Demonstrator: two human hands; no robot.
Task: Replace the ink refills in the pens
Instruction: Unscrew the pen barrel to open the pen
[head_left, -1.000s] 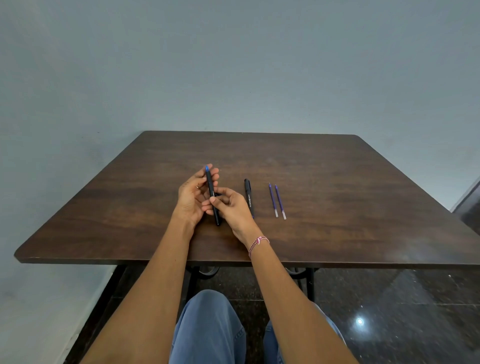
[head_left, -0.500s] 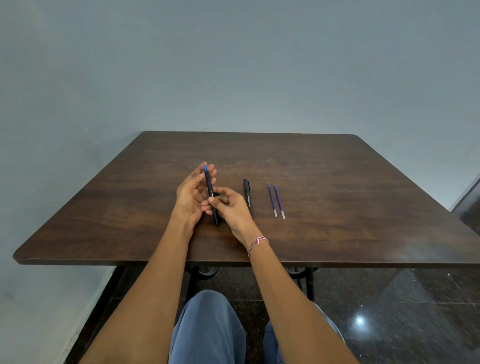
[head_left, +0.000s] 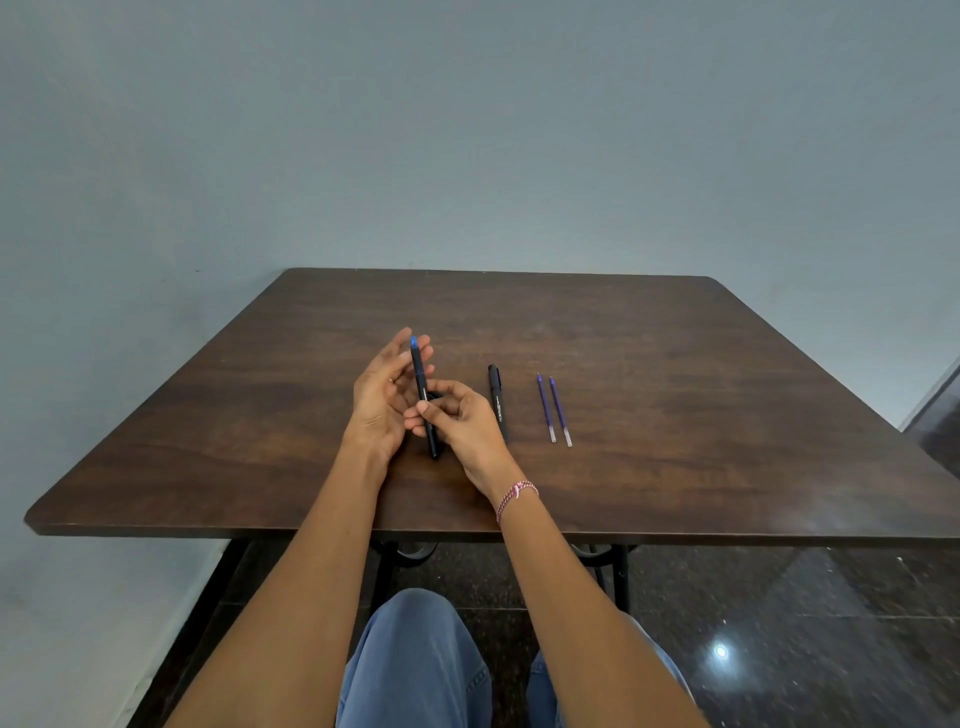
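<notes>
A black pen with a blue end (head_left: 422, 384) is held over the dark wooden table (head_left: 675, 364), its blue end pointing away from me. My right hand (head_left: 465, 423) pinches the pen's middle between thumb and fingers. My left hand (head_left: 382, 400) lies palm-up behind the pen with its fingers spread, touching the upper part. A second black pen (head_left: 497, 401) lies flat on the table just right of my right hand. Two blue ink refills (head_left: 554, 409) lie side by side further right, clear ends toward me.
The table stands against a plain grey-blue wall. Its near edge (head_left: 727, 538) runs across the frame above my knees in blue jeans (head_left: 415, 660). Dark glossy floor lies below on the right.
Hardly anything differs. The left fingers have shifted slightly along the pen's upper end; the pen stays held in the same spot.
</notes>
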